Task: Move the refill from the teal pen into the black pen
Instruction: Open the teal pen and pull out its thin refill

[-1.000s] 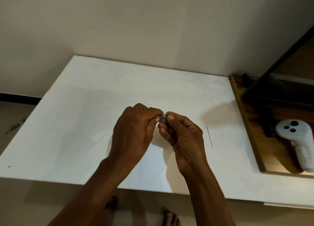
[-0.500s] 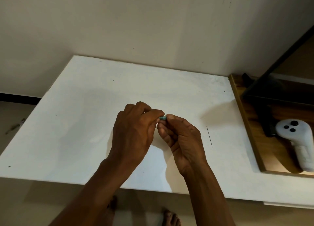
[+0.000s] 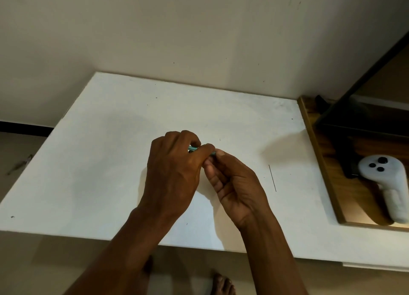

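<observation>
Both hands meet above the middle of the white table [image 3: 110, 161]. My left hand [image 3: 174, 173] is closed around the teal pen [image 3: 192, 148]; only a short teal strip shows between its fingers. My right hand [image 3: 232, 181] pinches the pen's right end with thumb and forefinger, palm turned up. A thin dark refill [image 3: 272, 178] lies on the table to the right of my right hand, apart from it. The black pen is not visible.
A wooden tray [image 3: 321, 161] lies at the table's right edge with a white controller [image 3: 387, 184] and a dark object on it. A wall runs behind the table. Bare feet [image 3: 222, 283] show below the near edge.
My left hand has slid slightly right over the pen, and more teal shows between its fingers. The right thumb tip now presses closer to the left fingers.
</observation>
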